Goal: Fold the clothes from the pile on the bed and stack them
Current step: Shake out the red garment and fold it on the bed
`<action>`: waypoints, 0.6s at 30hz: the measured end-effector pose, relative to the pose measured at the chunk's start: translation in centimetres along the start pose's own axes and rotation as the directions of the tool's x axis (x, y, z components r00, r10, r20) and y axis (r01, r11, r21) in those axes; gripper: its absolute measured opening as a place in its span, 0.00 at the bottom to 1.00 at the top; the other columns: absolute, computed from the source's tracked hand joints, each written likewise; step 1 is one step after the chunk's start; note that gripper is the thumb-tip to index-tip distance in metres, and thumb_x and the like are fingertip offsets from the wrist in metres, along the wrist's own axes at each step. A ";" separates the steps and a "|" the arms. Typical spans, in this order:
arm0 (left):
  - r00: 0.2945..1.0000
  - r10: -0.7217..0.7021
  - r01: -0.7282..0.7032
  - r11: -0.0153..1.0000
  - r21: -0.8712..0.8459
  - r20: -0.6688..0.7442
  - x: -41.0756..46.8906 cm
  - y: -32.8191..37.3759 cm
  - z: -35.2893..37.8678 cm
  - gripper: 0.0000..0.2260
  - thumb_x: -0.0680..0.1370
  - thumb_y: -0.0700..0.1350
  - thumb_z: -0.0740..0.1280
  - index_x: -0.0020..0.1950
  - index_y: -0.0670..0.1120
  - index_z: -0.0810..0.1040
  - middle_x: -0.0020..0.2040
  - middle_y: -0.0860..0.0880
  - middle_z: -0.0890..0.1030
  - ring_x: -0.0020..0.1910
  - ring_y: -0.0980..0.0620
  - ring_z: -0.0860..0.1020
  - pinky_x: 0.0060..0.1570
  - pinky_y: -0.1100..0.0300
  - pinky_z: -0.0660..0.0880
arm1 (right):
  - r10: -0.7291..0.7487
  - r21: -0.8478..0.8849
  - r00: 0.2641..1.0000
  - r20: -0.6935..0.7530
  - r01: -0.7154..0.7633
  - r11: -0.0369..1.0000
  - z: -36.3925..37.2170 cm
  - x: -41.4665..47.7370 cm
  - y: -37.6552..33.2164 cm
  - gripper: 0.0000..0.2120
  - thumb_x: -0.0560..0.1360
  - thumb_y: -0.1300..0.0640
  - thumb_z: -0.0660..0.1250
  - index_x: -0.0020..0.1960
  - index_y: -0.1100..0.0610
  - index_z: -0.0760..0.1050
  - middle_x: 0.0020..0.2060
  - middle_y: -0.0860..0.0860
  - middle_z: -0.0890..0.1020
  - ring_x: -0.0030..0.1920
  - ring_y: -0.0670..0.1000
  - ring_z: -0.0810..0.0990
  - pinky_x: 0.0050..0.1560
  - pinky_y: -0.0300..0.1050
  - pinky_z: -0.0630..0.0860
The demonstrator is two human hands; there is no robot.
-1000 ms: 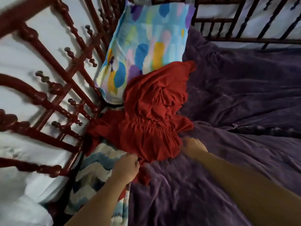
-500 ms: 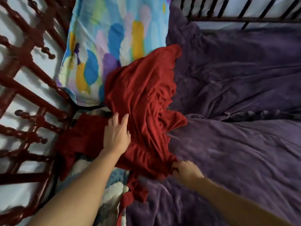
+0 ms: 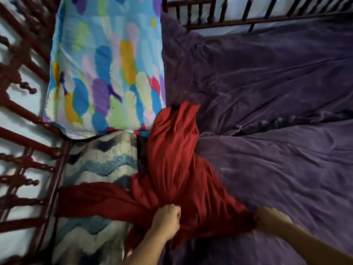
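A red garment (image 3: 175, 169) lies bunched and stretched out on the purple bed cover (image 3: 277, 169), running from the pillow's lower corner down toward me. One part of it trails left across a zigzag blanket. My left hand (image 3: 168, 219) is a fist gripping a gather of the red cloth near its lower middle. My right hand (image 3: 271, 219) holds the garment's lower right edge against the cover; its fingertips are blurred.
A pillow (image 3: 107, 69) with blue, yellow and purple brush marks leans at the upper left. Below it lies a blue and white zigzag blanket (image 3: 99, 161). Dark red wooden rails (image 3: 28, 153) run along the left and the far edge.
The red garment has been drawn down off the pillow toward me. My left hand went from lying flat on the cloth to gripping it in a fist; my right hand kept its hold.
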State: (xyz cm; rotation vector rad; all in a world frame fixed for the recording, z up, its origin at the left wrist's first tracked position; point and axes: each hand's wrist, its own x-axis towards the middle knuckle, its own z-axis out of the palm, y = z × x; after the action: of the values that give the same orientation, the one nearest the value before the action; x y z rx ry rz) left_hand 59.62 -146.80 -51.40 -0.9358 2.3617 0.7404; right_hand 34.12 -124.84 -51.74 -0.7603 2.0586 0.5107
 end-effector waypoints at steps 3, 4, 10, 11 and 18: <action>0.999 -0.054 0.054 0.986 -0.159 0.004 -2.0 -0.3 1.2 0.09 0.74 0.41 0.61 0.49 0.51 0.79 0.50 0.53 0.82 0.51 0.53 0.79 0.53 0.61 0.72 | -0.102 0.119 0.982 -0.157 0.121 0.985 -4.7 1.9 -3.7 0.17 0.75 0.42 0.60 0.59 0.45 0.77 0.58 0.51 0.81 0.57 0.56 0.80 0.52 0.47 0.76; 0.997 -0.072 0.070 0.978 -0.198 -0.002 -2.3 -0.3 1.1 0.09 0.74 0.41 0.62 0.49 0.50 0.79 0.49 0.54 0.82 0.50 0.54 0.79 0.51 0.62 0.72 | -0.135 0.177 0.962 -0.239 0.180 0.968 -6.5 2.5 -5.5 0.16 0.75 0.43 0.60 0.58 0.47 0.78 0.55 0.53 0.82 0.56 0.58 0.80 0.50 0.48 0.75; 0.998 -0.069 0.069 0.960 -0.270 0.011 -2.7 0.2 1.2 0.08 0.74 0.42 0.64 0.50 0.50 0.78 0.46 0.51 0.83 0.45 0.52 0.79 0.47 0.63 0.71 | -0.060 0.655 0.900 -0.432 0.358 0.665 -14.5 8.2 -17.9 0.31 0.72 0.42 0.69 0.68 0.57 0.68 0.59 0.58 0.78 0.60 0.61 0.77 0.55 0.52 0.74; 0.997 -0.076 0.080 0.955 -0.284 0.026 -2.7 0.3 1.4 0.08 0.74 0.41 0.64 0.50 0.49 0.79 0.46 0.51 0.83 0.45 0.52 0.79 0.47 0.63 0.71 | -0.041 0.749 0.921 -0.388 0.341 0.568 -15.3 9.1 -19.4 0.32 0.70 0.43 0.72 0.68 0.56 0.67 0.58 0.56 0.78 0.57 0.60 0.78 0.51 0.52 0.78; 0.929 -0.338 0.221 0.833 -0.508 -0.150 -0.7 0.9 -0.6 0.07 0.73 0.38 0.67 0.45 0.49 0.80 0.36 0.55 0.79 0.37 0.60 0.78 0.44 0.58 0.75 | 0.004 0.697 0.900 -0.435 0.334 0.635 -14.4 9.1 -15.0 0.07 0.72 0.58 0.68 0.46 0.58 0.84 0.45 0.57 0.85 0.50 0.57 0.82 0.49 0.46 0.75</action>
State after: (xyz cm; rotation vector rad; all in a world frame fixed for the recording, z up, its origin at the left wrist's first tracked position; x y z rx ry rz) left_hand 59.28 -146.30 -50.29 -1.6272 2.1841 1.1831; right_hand 31.83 -147.38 -52.56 -0.5369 2.2478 -0.6852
